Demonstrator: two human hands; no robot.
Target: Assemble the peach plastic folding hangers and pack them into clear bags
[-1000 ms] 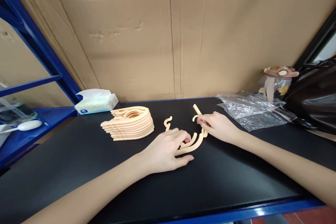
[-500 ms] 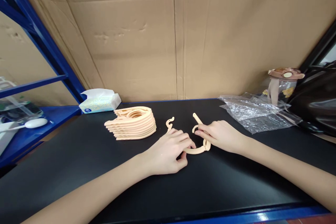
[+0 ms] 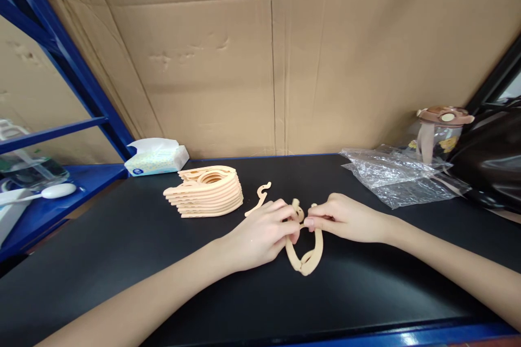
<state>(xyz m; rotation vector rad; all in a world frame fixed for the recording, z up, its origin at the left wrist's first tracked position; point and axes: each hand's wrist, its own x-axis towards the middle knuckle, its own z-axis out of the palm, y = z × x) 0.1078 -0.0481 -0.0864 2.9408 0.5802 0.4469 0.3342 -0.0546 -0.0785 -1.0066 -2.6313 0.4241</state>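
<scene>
Between my hands is a beige folding clothes hanger, its two curved arms meeting at a joint pointing toward me. My left hand grips its left side, and its fingers hide part of that arm. At the upper right end, my right hand pinches the hanger between thumb and fingers. Just beyond my left hand lies another beige piece with a hooked end, its lower end partly near my knuckles. A neat stack of folded beige hangers stands to the left.
On the black tabletop, a tissue pack sits at the back left. Clear plastic bags lie at the right, before a bottle with a brown lid. Cardboard closes off the back; a blue frame stands left.
The hanger has been turned, so its joint has swung from the right side to the near side. My right hand has shifted slightly toward me, and more of the loose hooked piece shows.
</scene>
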